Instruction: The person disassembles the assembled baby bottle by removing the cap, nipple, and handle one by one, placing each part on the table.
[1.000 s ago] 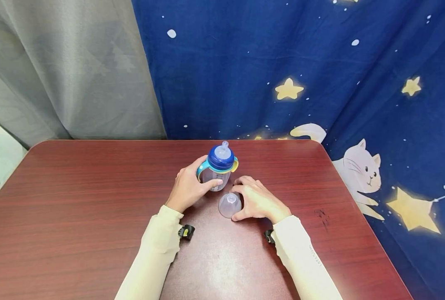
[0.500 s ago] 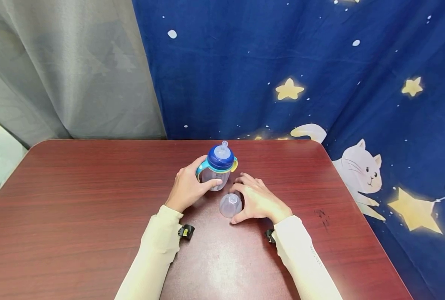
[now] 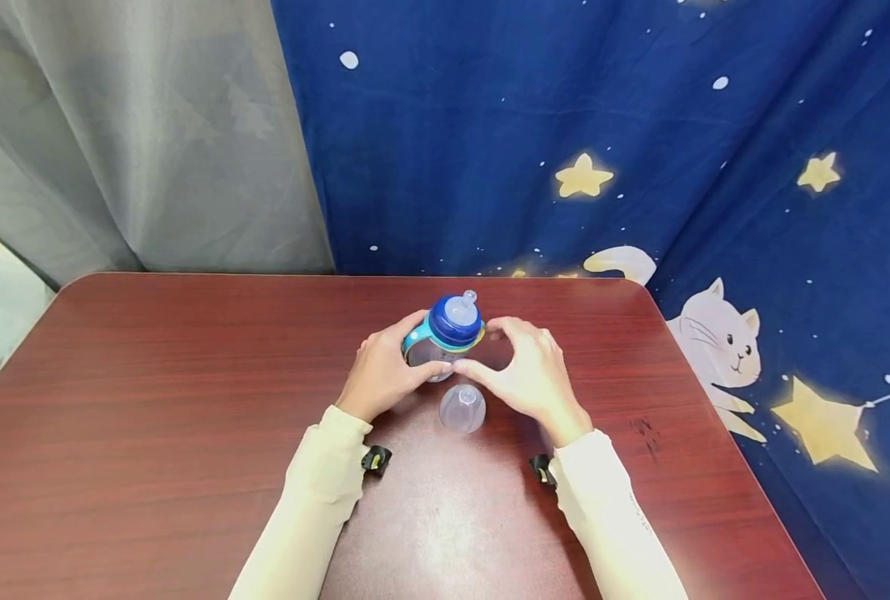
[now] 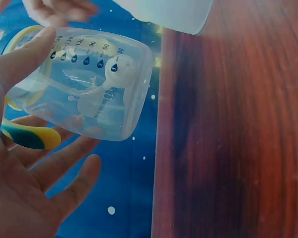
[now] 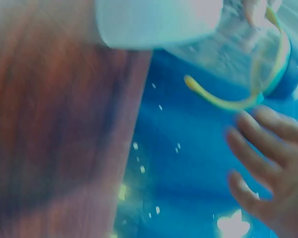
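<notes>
A clear baby bottle with a blue collar, a pale teat and teal-and-yellow handles is in my left hand. That hand grips it from the left, thumb on the near side and fingers behind, in the left wrist view. The bottle leans a little to the right. My right hand is at the bottle's right side, fingers spread and slightly bent; in the right wrist view its fingertips are close to the yellow handle. Whether they touch is blurred. The clear domed bottle cap stands on the table just in front of the bottle.
The dark red wooden table extends far to the left. Behind its back edge hang a grey curtain and a blue curtain with stars. Both wrists wear black straps.
My right hand has left the domed cap and moved forward to the bottle. The bottle has tilted and shifted slightly right in my left hand. The cap stays on the table.
</notes>
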The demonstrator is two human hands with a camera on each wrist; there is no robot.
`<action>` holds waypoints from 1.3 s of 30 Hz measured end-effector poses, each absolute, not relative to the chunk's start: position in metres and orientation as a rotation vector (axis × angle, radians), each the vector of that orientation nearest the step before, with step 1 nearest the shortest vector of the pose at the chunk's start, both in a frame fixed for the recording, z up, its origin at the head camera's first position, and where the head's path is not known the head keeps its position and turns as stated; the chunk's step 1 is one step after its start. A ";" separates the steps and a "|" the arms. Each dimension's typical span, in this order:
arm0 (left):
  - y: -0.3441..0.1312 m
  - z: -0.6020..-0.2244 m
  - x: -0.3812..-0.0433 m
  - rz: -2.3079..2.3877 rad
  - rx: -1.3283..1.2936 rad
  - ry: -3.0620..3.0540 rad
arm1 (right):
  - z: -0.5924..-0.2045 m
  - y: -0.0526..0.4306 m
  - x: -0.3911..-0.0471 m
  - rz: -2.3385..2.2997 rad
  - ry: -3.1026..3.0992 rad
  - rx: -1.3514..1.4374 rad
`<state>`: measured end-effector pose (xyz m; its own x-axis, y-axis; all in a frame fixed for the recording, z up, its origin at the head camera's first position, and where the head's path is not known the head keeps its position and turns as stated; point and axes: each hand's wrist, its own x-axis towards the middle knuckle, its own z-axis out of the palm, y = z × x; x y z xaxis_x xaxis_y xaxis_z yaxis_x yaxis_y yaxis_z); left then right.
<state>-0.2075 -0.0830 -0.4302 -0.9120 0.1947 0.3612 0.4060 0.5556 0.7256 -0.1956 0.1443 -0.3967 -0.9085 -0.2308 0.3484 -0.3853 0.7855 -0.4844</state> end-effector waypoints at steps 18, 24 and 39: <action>-0.071 -0.430 -0.204 -1.082 -0.549 -2.538 | -0.399 0.114 -0.195 0.797 -2.373 0.170; -0.073 -0.429 -0.204 -1.100 -0.554 -2.526 | -0.400 0.111 -0.194 0.849 -2.349 0.191; -0.076 -0.428 -0.201 -1.152 -0.577 -2.482 | -0.394 0.120 -0.193 0.989 -2.358 0.428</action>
<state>-0.2006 -0.0757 -0.4276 -0.8584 0.2165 0.4651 0.4949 0.5882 0.6396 -0.1933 0.1204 -0.3943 -0.8024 -0.0796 0.5914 -0.4775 0.6799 -0.5565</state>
